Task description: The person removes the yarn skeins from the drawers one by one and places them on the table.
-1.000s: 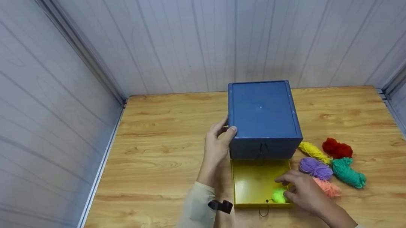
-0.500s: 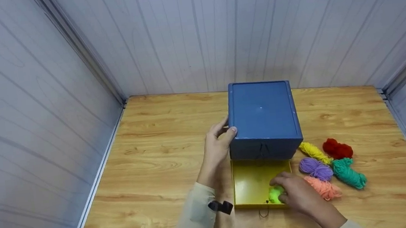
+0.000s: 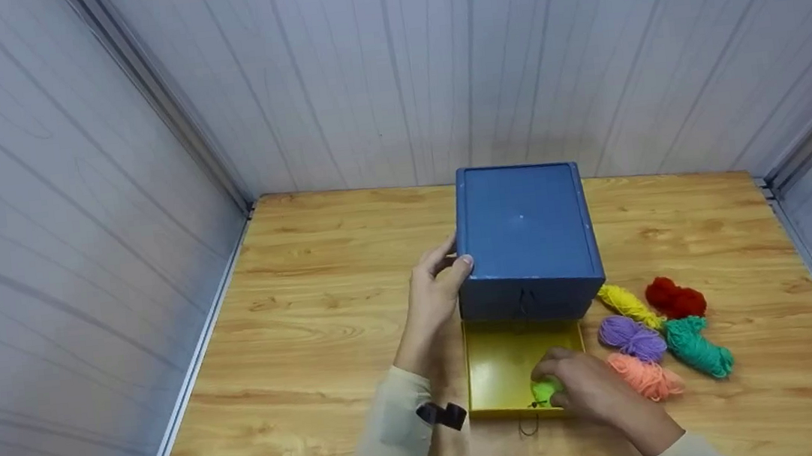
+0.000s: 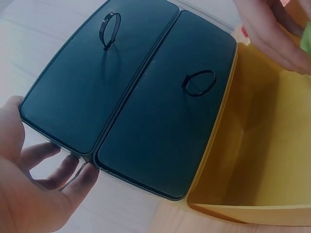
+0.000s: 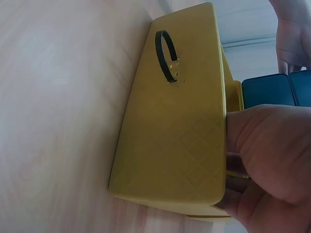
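A blue drawer cabinet point(image 3: 522, 223) stands on the table with its bottom yellow drawer point(image 3: 492, 366) pulled out. My left hand point(image 3: 432, 293) grips the cabinet's left side near the front, thumb over the top edge and fingers along the side. Inside the drawer, at its front right, my right hand point(image 3: 590, 386) holds a neon-green ball of yarn point(image 3: 544, 392), mostly covered by the fingers. In the right wrist view the drawer's front point(image 5: 170, 141), with a black loop handle point(image 5: 166, 56), hides those fingertips. Two dark drawer fronts point(image 4: 160, 107) above it are closed.
Right of the drawer lie several yarn skeins: yellow point(image 3: 627, 304), red point(image 3: 675, 296), purple point(image 3: 632, 338), green-teal point(image 3: 698, 348) and peach point(image 3: 646, 375). A pale panelled wall point(image 3: 375, 73) rises behind the wooden table point(image 3: 311, 328), with more panels at both sides.
My right hand has moved left and down into the drawer, closing its fingers round the neon-green yarn, which has shifted slightly left. The left hand and cabinet have stayed put.
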Tool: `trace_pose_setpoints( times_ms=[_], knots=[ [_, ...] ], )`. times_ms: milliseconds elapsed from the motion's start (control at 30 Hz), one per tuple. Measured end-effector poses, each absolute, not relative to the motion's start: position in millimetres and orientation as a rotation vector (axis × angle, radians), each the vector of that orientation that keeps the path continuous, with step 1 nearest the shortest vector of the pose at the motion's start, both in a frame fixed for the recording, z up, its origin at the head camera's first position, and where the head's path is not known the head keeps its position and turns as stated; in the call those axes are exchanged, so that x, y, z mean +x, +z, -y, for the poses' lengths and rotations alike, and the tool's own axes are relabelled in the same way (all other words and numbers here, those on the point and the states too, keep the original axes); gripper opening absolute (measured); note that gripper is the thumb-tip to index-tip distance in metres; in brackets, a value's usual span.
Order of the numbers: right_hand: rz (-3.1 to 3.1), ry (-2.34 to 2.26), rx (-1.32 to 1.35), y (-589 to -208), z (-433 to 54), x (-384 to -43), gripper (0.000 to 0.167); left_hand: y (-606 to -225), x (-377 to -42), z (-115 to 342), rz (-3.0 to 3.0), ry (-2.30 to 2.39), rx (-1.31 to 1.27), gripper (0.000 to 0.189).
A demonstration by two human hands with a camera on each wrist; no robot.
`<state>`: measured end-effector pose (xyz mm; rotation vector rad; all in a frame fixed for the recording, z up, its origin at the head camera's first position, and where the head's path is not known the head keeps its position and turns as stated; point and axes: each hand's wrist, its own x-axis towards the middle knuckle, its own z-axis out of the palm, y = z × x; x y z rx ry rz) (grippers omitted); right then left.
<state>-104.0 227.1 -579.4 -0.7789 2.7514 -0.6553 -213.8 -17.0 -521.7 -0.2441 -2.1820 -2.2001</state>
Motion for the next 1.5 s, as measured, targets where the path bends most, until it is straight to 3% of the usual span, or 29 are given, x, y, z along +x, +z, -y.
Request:
trace_pose_setpoints(
  times_ms=[567,1267,1500],
  knots=[
    [-2.658,-0.836,-0.654,-573,-242,-109,0.034,-523,-214,15,2.17,-2.226,-0.211,0.05],
    [-2.748,-0.97,-0.627,-572,-257,-91,0.032,-526,-212,17,2.168,-2.23,-0.173,0.049],
    [-2.757,-1.116,-0.455,-562,-272,-87,0.035,-523,-214,14,2.149,-2.253,-0.183,0.05]
  ],
)
